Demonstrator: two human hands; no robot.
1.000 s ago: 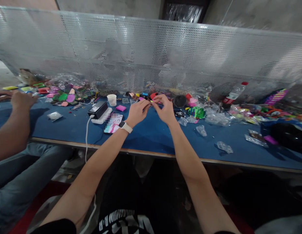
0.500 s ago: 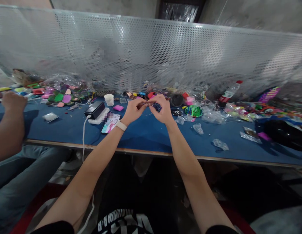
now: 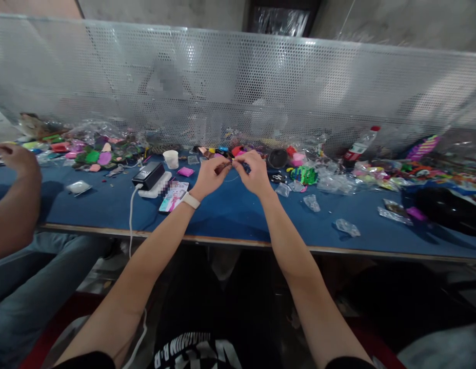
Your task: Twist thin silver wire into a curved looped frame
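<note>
My left hand and my right hand meet above the middle of the blue table, fingertips almost touching. Both are closed in a pinch. A small dark brownish thing shows between the left fingers; its kind is too small to make out. What the right fingertips pinch is hidden. A fine pale thread curves below the hands. Left of my wrist lies a lit phone, with a small pink packet behind it.
A black device on a white block trails a white cable. Behind stand a white cup and a red-capped bottle, among colourful pieces and plastic bags along a perforated metal screen. At left is another person's arm.
My hands stay in nearly the same place, with the fingertips shifted slightly and more of the dark thing showing. The other person's hand at left has opened from a fist and turned.
</note>
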